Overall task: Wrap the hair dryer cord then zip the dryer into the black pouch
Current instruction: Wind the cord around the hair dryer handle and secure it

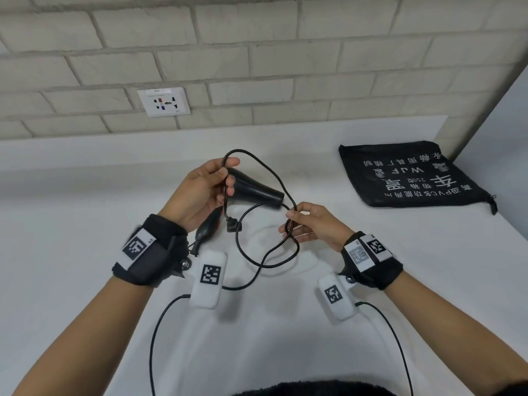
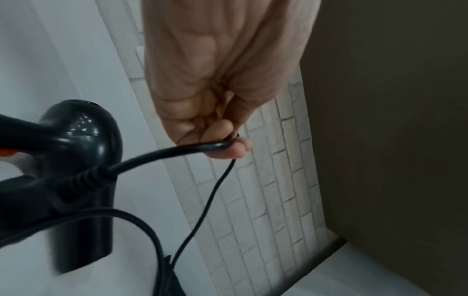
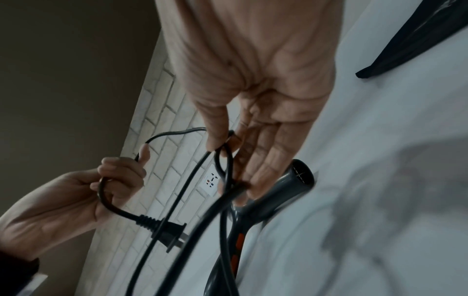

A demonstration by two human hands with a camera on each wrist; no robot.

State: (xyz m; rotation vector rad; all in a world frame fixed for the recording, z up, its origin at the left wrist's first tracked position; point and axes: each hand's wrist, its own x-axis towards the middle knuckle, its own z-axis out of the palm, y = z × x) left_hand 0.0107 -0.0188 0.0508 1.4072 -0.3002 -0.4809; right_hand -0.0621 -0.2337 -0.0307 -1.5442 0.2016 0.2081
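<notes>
A black hair dryer [image 1: 258, 191] with an orange switch lies on the white counter [image 1: 371, 252], nozzle pointing right. Its black cord [image 1: 268, 252] runs in loose loops between my hands. My left hand [image 1: 225, 178] grips the cord close to the plug [image 1: 233, 224], which hangs below the fingers. In the left wrist view the left hand [image 2: 228, 144] curls round the cord [image 2: 162, 154] beside the dryer [image 2: 76, 152]. My right hand [image 1: 294, 212] pinches crossed cord loops between thumb and forefinger. The right wrist view shows that right hand [image 3: 220, 148], the plug [image 3: 167, 230] and the dryer [image 3: 286, 190]. The black pouch [image 1: 414, 175] lies flat at the right.
A white brick wall [image 1: 257, 52] backs the counter and carries a wall socket [image 1: 164, 101]. A side wall [image 1: 508, 124] stands just right of the pouch. Thin cables [image 1: 155, 338] from my wrist cameras trail across the near counter.
</notes>
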